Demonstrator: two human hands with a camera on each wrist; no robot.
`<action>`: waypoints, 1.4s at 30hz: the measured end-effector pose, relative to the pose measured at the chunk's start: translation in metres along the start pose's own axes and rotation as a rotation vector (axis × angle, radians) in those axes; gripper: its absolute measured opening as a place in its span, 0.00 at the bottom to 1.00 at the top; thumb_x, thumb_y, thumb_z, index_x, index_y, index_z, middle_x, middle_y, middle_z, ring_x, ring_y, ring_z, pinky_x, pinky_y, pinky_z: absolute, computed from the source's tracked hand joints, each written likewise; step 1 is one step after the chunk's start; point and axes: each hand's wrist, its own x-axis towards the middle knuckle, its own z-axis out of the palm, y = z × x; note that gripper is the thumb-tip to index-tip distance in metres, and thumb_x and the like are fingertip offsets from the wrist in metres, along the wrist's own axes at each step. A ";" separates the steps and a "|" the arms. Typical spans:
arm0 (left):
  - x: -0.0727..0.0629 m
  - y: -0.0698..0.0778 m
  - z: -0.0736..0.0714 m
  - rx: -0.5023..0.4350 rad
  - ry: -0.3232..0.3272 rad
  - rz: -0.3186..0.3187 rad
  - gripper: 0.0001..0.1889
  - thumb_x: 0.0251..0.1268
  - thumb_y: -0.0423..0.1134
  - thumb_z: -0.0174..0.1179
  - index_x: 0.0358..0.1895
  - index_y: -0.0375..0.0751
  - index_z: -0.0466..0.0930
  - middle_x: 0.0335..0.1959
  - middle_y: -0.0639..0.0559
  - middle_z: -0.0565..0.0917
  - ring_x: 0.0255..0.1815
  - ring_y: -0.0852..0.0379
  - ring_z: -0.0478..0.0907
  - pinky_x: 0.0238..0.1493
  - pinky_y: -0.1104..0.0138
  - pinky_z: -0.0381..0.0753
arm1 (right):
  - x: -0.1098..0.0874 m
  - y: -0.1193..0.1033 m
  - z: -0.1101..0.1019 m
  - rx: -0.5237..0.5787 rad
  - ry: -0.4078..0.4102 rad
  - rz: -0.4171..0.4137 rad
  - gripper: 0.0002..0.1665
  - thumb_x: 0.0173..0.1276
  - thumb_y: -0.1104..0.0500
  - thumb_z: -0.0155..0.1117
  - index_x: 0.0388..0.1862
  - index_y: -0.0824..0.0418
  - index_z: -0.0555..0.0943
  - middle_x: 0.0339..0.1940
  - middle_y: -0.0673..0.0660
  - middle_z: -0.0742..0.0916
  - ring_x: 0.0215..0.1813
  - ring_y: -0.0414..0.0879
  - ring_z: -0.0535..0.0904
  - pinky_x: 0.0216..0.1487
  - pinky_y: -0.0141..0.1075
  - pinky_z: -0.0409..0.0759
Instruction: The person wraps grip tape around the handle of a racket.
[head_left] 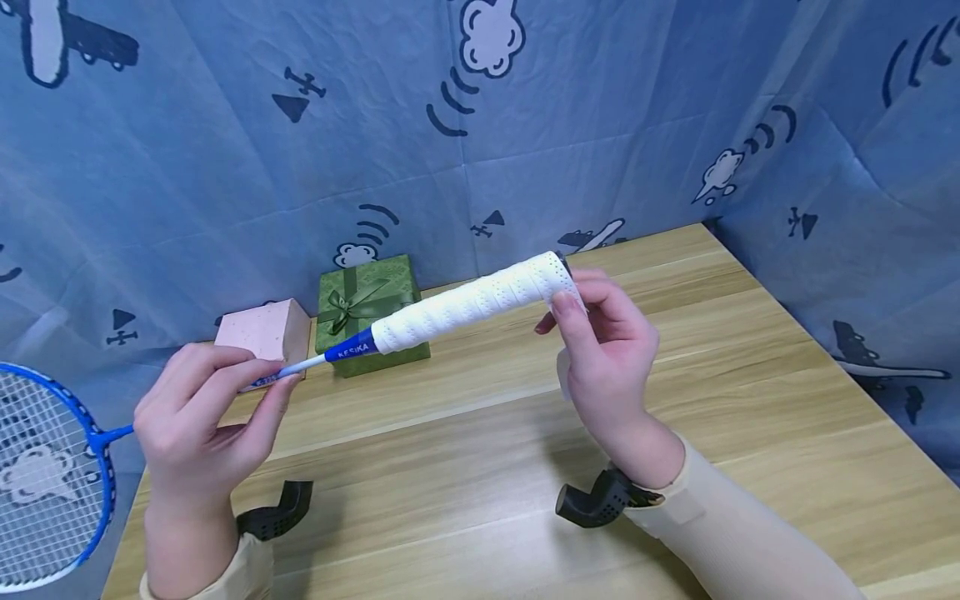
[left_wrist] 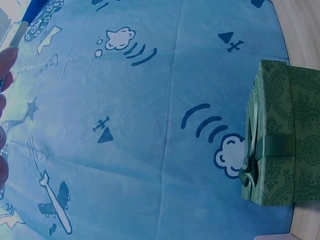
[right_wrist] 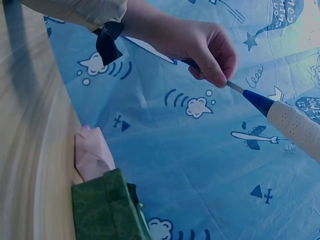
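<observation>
A blue-framed badminton racket (head_left: 348, 347) is held across my front, with its head at the far left. My left hand (head_left: 210, 408) pinches the thin shaft between thumb and fingers, also seen in the right wrist view. White perforated grip tape (head_left: 472, 308) lies in overlapping turns along the handle, above a blue cone marked KESIKA. At the butt end, my right hand (head_left: 611, 350) pinches the tape between thumb and fingers. A short white piece shows below its fingers, beside the palm. Part of the dark butt peeks out past the tape.
Behind the racket, a green gift box (head_left: 375, 292) with a ribbon bow stands on the wooden table (head_left: 465, 475). To its left is a pink box (head_left: 262, 329), partly hidden by my left hand. A blue patterned cloth (head_left: 420, 167) hangs behind the table.
</observation>
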 end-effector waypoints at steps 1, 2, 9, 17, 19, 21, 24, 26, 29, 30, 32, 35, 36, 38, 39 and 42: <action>0.000 0.000 0.000 0.001 0.000 0.000 0.26 0.67 0.51 0.69 0.21 0.29 0.84 0.18 0.39 0.78 0.20 0.45 0.67 0.30 0.63 0.68 | 0.000 0.000 0.000 -0.002 -0.001 0.001 0.22 0.72 0.61 0.70 0.36 0.84 0.78 0.40 0.59 0.88 0.33 0.49 0.80 0.31 0.35 0.83; 0.000 0.000 0.000 0.003 0.000 0.001 0.26 0.67 0.51 0.69 0.21 0.30 0.84 0.18 0.39 0.78 0.20 0.45 0.67 0.30 0.63 0.68 | 0.000 0.000 0.000 -0.008 -0.002 0.003 0.22 0.72 0.60 0.70 0.36 0.84 0.78 0.40 0.59 0.88 0.32 0.49 0.80 0.31 0.35 0.83; -0.002 -0.002 0.000 0.005 -0.006 0.013 0.25 0.69 0.50 0.69 0.21 0.30 0.85 0.18 0.39 0.77 0.20 0.44 0.67 0.31 0.60 0.68 | -0.001 -0.001 -0.001 -0.044 -0.010 0.010 0.24 0.72 0.59 0.70 0.36 0.85 0.77 0.41 0.59 0.88 0.32 0.48 0.80 0.32 0.34 0.84; -0.006 -0.005 -0.002 0.008 -0.018 0.006 0.26 0.69 0.50 0.69 0.20 0.30 0.86 0.17 0.39 0.76 0.19 0.46 0.66 0.31 0.60 0.66 | 0.000 -0.002 -0.001 -0.041 -0.011 0.006 0.21 0.73 0.62 0.67 0.36 0.84 0.77 0.41 0.59 0.88 0.33 0.49 0.81 0.32 0.35 0.84; -0.006 -0.005 -0.002 0.010 -0.016 0.005 0.26 0.69 0.50 0.69 0.21 0.30 0.86 0.17 0.39 0.76 0.19 0.45 0.66 0.31 0.60 0.67 | 0.000 -0.002 0.000 -0.044 -0.011 0.006 0.20 0.73 0.63 0.66 0.36 0.84 0.77 0.41 0.59 0.88 0.33 0.49 0.81 0.32 0.35 0.84; -0.006 -0.004 -0.002 0.010 -0.017 0.004 0.26 0.69 0.50 0.69 0.21 0.30 0.86 0.17 0.39 0.77 0.19 0.45 0.66 0.31 0.60 0.67 | 0.000 -0.002 0.000 -0.043 -0.010 0.006 0.19 0.73 0.64 0.66 0.36 0.84 0.77 0.41 0.59 0.88 0.33 0.49 0.80 0.32 0.35 0.84; -0.005 -0.004 -0.001 0.008 -0.024 0.003 0.26 0.69 0.50 0.69 0.21 0.30 0.86 0.17 0.39 0.77 0.20 0.45 0.67 0.31 0.60 0.67 | 0.000 -0.002 0.000 -0.044 -0.009 0.006 0.19 0.73 0.64 0.65 0.36 0.84 0.77 0.41 0.58 0.88 0.33 0.49 0.80 0.32 0.35 0.84; -0.005 -0.003 -0.001 0.007 -0.029 0.001 0.26 0.69 0.50 0.69 0.21 0.30 0.86 0.17 0.39 0.77 0.20 0.45 0.67 0.31 0.60 0.67 | 0.000 -0.002 -0.001 -0.046 -0.007 0.006 0.19 0.73 0.64 0.65 0.36 0.85 0.76 0.41 0.58 0.88 0.33 0.49 0.80 0.32 0.35 0.83; -0.004 -0.003 -0.001 0.007 -0.034 0.001 0.26 0.70 0.50 0.68 0.21 0.30 0.85 0.17 0.40 0.77 0.20 0.45 0.67 0.31 0.60 0.67 | 0.000 -0.002 -0.001 -0.055 -0.011 0.007 0.20 0.74 0.64 0.65 0.35 0.85 0.76 0.41 0.58 0.88 0.33 0.49 0.80 0.32 0.35 0.84; -0.004 -0.003 -0.001 0.007 -0.032 0.001 0.26 0.69 0.50 0.68 0.21 0.30 0.85 0.17 0.40 0.77 0.20 0.45 0.67 0.31 0.60 0.67 | 0.000 -0.002 -0.001 -0.059 -0.012 0.007 0.20 0.74 0.64 0.65 0.36 0.85 0.76 0.41 0.58 0.88 0.33 0.49 0.80 0.32 0.35 0.84; -0.004 -0.003 -0.001 0.003 -0.029 0.002 0.26 0.69 0.50 0.69 0.21 0.29 0.86 0.17 0.40 0.77 0.20 0.46 0.67 0.31 0.60 0.67 | 0.000 -0.002 -0.001 -0.066 -0.015 0.007 0.20 0.74 0.63 0.65 0.35 0.84 0.76 0.41 0.58 0.88 0.33 0.49 0.80 0.32 0.35 0.84; -0.005 -0.003 -0.001 0.001 -0.029 0.004 0.26 0.69 0.50 0.69 0.20 0.29 0.86 0.17 0.40 0.76 0.20 0.46 0.67 0.31 0.60 0.67 | -0.001 -0.002 -0.002 -0.058 -0.013 0.007 0.21 0.74 0.63 0.66 0.35 0.84 0.76 0.41 0.58 0.88 0.32 0.49 0.80 0.32 0.35 0.84; -0.005 -0.003 -0.001 0.001 -0.031 0.004 0.26 0.69 0.50 0.69 0.20 0.29 0.85 0.17 0.40 0.76 0.20 0.46 0.67 0.31 0.59 0.66 | -0.001 -0.002 -0.001 -0.053 -0.012 0.006 0.21 0.74 0.63 0.66 0.35 0.85 0.76 0.40 0.58 0.88 0.32 0.48 0.80 0.32 0.35 0.84; -0.005 -0.004 -0.001 0.004 -0.036 0.006 0.26 0.69 0.50 0.68 0.20 0.29 0.85 0.17 0.40 0.76 0.19 0.47 0.67 0.31 0.59 0.66 | -0.001 -0.002 -0.001 -0.041 -0.010 0.005 0.21 0.73 0.63 0.67 0.34 0.85 0.76 0.40 0.58 0.87 0.32 0.49 0.80 0.32 0.36 0.84; -0.005 -0.004 -0.001 0.004 -0.038 0.006 0.26 0.70 0.50 0.68 0.20 0.30 0.85 0.17 0.40 0.76 0.19 0.47 0.67 0.30 0.60 0.65 | -0.001 -0.002 -0.001 -0.036 -0.009 0.004 0.21 0.73 0.63 0.67 0.34 0.85 0.76 0.39 0.58 0.87 0.32 0.49 0.80 0.32 0.36 0.84; -0.005 -0.004 -0.001 0.003 -0.039 0.009 0.26 0.70 0.49 0.68 0.20 0.30 0.85 0.17 0.40 0.76 0.19 0.47 0.66 0.30 0.60 0.64 | -0.001 -0.002 -0.001 -0.024 -0.012 0.006 0.21 0.72 0.63 0.68 0.35 0.85 0.77 0.39 0.58 0.87 0.33 0.49 0.80 0.33 0.36 0.84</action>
